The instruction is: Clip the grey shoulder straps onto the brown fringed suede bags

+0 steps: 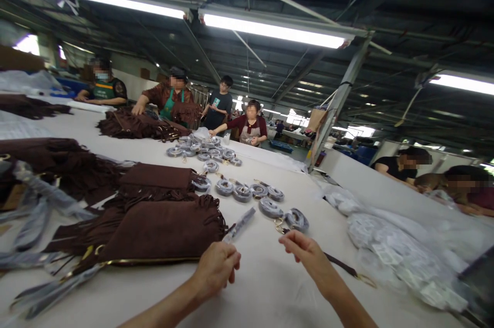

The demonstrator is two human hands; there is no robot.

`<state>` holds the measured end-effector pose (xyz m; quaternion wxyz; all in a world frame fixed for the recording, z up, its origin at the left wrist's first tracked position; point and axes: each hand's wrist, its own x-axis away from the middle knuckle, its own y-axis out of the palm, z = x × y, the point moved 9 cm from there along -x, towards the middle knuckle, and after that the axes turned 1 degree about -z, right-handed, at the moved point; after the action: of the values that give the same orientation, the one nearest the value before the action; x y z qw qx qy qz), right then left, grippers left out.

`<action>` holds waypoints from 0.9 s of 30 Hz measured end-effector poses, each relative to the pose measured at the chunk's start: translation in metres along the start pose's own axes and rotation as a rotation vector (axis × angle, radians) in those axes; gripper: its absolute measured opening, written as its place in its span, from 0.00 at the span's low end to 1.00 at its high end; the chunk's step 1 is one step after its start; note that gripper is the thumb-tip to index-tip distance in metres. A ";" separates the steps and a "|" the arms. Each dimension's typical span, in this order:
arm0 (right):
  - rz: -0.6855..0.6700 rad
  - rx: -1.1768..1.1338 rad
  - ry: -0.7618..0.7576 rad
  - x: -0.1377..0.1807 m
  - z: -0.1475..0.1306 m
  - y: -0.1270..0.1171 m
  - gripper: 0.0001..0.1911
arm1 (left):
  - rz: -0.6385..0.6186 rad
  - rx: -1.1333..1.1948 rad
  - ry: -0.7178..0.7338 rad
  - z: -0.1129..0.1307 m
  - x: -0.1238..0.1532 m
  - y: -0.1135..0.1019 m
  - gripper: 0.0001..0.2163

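My left hand [217, 268] is closed, fingers curled, in front of a dark brown fringed bag [162, 228] with a gold zip edge. A plastic-wrapped grey strap [241, 225] sticks out just beyond its knuckles; whether the fingers hold anything is hidden. My right hand [304, 256] pinches at the near end of a slim brown strap [341, 265], which runs behind the hand to a gold clasp [366, 280]. Beside these fingertips lies a wrapped coiled strap [296, 220] with a gold hook [279, 224].
Several wrapped strap coils [242, 193] spread across the white table [258, 287]. More brown fringed bags [50, 163] and wrapped straps [33, 222] lie left. Clear plastic bags [397, 251] heap at the right. Co-workers [179, 96] stand or sit along the far side.
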<state>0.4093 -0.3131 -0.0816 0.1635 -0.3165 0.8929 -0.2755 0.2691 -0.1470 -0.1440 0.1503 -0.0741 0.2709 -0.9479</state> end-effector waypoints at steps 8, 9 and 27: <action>0.132 -0.790 0.200 -0.013 0.015 0.023 0.19 | -0.064 0.151 -0.025 -0.016 0.004 0.034 0.15; 0.137 -0.792 0.192 -0.017 0.015 0.024 0.20 | -0.084 0.174 -0.010 -0.015 0.003 0.037 0.15; -0.041 0.262 -0.043 -0.157 0.050 0.055 0.13 | -0.206 -0.116 0.238 -0.038 -0.042 0.091 0.07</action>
<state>0.5241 -0.1941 -0.1357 0.2171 -0.3166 0.8387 -0.3863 0.3221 -0.1882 -0.2269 0.0144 0.0028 0.3322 -0.9431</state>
